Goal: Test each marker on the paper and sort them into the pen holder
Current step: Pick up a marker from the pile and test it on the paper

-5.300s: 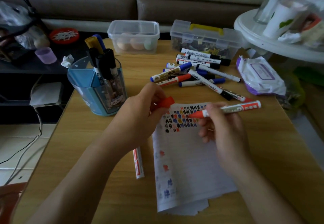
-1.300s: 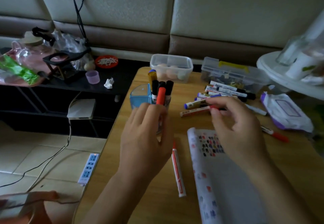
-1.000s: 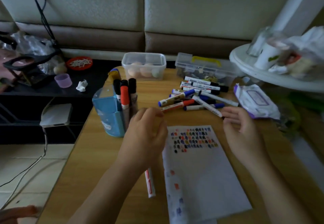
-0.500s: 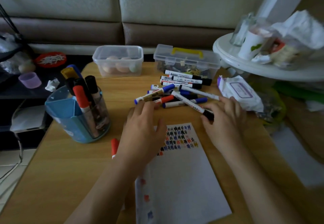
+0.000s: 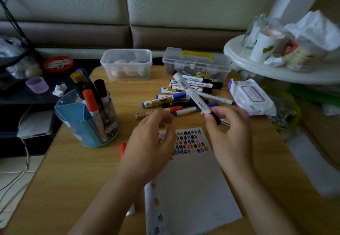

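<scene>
We note a clear tub (image 5: pixel 127 58) of eggs at the table's (image 5: pixel 73 170) far edge, beside a clear case (image 5: pixel 198 65) with a yellow handle. Wipes pack (image 5: pixel 250 96) lies right, near a white round stand (image 5: pixel 257 69). Purple cup (image 5: pixel 36 85) sits off-table, left.

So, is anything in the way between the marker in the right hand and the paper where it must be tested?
Only its black cap, still on and pinched by the right hand. The marker is lifted over the pile; the paper below is mostly blank, though the left hand overlaps its left edge.
</scene>
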